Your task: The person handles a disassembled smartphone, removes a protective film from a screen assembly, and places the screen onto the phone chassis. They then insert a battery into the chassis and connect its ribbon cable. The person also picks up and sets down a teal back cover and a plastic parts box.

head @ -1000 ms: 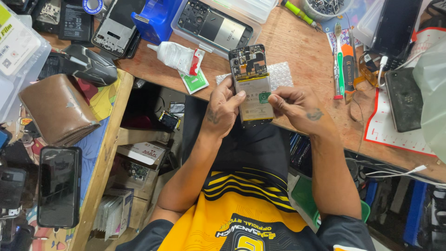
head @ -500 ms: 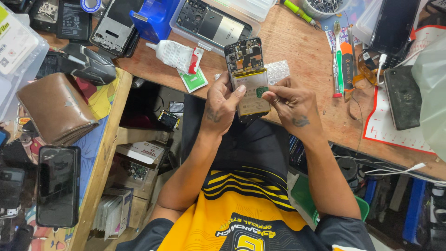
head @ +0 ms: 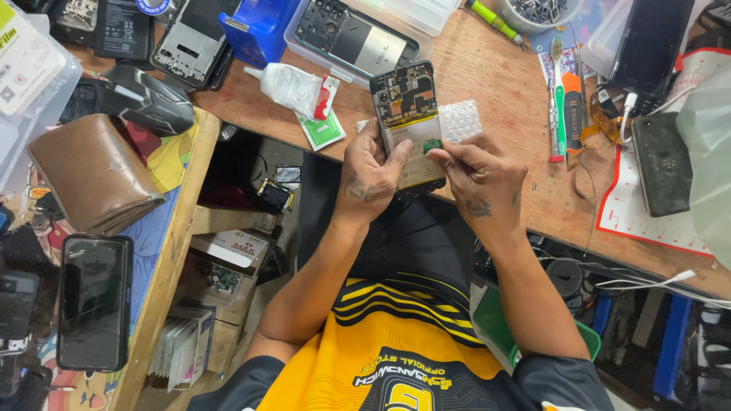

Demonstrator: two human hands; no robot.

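Phone (head: 411, 122) opened, back up, in our left hand (head: 369, 175) – grip clenched round its edge, our right hand (head: 480, 175) pinching a small green part (head: 432, 144) on it, above the tabletop (head: 502, 68).

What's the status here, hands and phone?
Left hand gripping opened phone over the bench edge. Right hand fingertips on its small green part. Nothing in the way.

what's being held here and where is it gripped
An opened phone with its back cover off: the left hand grips its lower left edge, while the right hand pinches a small green part at its right side.
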